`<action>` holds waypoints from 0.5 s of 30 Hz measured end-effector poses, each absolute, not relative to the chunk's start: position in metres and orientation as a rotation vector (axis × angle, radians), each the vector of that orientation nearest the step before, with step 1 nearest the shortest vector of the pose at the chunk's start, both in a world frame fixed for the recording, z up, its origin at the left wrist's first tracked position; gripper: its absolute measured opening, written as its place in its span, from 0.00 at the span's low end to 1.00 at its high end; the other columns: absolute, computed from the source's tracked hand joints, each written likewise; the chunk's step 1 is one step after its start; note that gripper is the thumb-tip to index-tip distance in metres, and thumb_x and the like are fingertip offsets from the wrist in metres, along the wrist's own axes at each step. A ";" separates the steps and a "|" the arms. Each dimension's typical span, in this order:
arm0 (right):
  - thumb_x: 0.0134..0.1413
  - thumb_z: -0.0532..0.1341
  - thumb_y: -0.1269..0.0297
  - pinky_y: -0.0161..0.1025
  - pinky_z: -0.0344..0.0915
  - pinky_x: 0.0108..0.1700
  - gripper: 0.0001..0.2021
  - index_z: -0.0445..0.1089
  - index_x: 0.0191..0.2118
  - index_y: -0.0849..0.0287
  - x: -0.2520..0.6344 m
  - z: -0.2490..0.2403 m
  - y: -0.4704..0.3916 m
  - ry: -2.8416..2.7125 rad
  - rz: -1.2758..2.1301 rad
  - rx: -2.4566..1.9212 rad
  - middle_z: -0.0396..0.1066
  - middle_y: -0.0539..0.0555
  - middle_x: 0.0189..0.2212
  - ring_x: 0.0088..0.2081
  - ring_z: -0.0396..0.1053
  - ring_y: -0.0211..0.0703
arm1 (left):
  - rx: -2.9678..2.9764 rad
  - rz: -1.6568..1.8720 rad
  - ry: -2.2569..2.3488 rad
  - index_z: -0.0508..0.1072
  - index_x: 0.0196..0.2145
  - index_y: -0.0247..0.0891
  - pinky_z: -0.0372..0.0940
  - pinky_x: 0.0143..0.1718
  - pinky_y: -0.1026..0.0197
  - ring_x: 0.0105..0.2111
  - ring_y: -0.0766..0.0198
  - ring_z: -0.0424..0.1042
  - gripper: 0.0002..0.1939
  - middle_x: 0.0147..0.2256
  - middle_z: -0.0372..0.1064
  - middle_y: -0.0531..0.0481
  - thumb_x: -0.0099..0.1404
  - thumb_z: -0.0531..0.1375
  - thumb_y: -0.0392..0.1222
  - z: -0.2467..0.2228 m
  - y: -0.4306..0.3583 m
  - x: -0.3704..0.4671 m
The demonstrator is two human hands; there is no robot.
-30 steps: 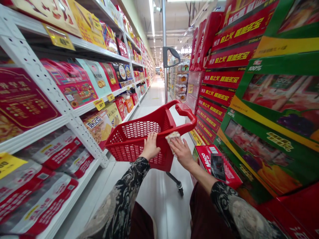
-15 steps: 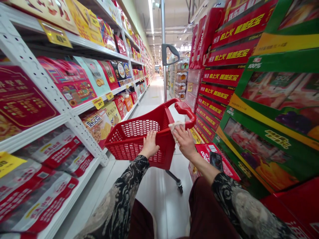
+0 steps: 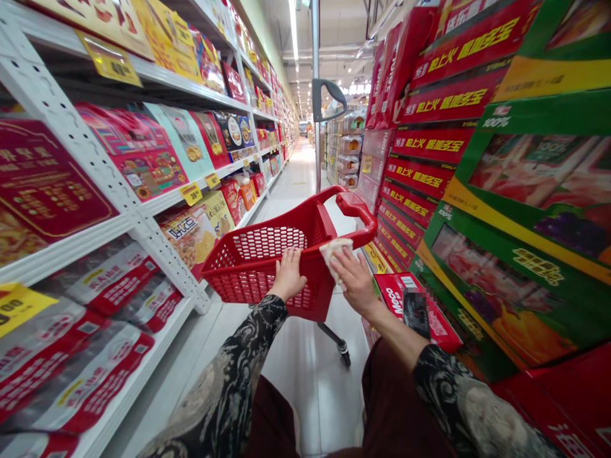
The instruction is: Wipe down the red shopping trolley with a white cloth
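Observation:
A red plastic shopping cart (image 3: 312,280) with slotted sides stands in front of me, its curved handle at the upper right. My left hand (image 3: 289,275) rests on the rim of its near side, fingers over the edge. My right hand (image 3: 354,280) presses a whitish cloth (image 3: 337,254) against the cart's corner just below the handle, with the fingers over the cloth. No items show inside the visible part of the basket.
White shelves (image 3: 143,235) of packaged snacks line the left. Stacked red drink cartons (image 3: 429,143) and green juice boxes (image 3: 525,254) rise on the right. A grey pole (image 3: 316,146) stands behind the cart. A red box (image 3: 442,327) with a dark object on top lies low right.
My right hand and the cloth have shifted slightly left and down along the cart's corner. My left hand stays on the rim. The view has moved slightly.

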State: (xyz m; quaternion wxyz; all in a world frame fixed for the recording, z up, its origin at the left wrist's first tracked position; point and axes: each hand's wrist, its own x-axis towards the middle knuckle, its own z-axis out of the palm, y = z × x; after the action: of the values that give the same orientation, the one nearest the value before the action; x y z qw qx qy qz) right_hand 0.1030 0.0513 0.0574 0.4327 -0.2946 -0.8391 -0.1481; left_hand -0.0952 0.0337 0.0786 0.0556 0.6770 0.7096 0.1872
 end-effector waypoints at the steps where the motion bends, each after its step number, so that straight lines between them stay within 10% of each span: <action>1: 0.55 0.50 0.74 0.54 0.45 0.59 0.19 0.64 0.51 0.57 0.103 0.068 0.056 -2.026 -0.383 -0.763 0.61 0.58 0.54 0.61 0.47 0.46 | 2.056 0.569 2.157 0.45 0.60 0.36 0.40 0.60 0.42 0.63 0.54 0.35 0.40 0.63 0.38 0.41 0.50 0.54 0.34 0.078 0.034 -0.095; 15: 0.52 0.52 0.77 0.53 0.51 0.56 0.18 0.66 0.49 0.57 0.099 0.009 0.039 -2.335 -0.256 -0.787 0.64 0.59 0.52 0.58 0.56 0.46 | 2.058 0.566 2.148 0.46 0.60 0.34 0.40 0.60 0.42 0.63 0.53 0.36 0.39 0.63 0.39 0.41 0.50 0.53 0.34 0.081 0.033 -0.096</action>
State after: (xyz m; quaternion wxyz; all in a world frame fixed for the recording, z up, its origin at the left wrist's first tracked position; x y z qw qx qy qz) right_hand 0.0992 0.0390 0.0086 0.3261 -0.3005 -0.8910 -0.0977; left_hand -0.0964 0.0329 0.0808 0.0566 0.6787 0.7081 0.1865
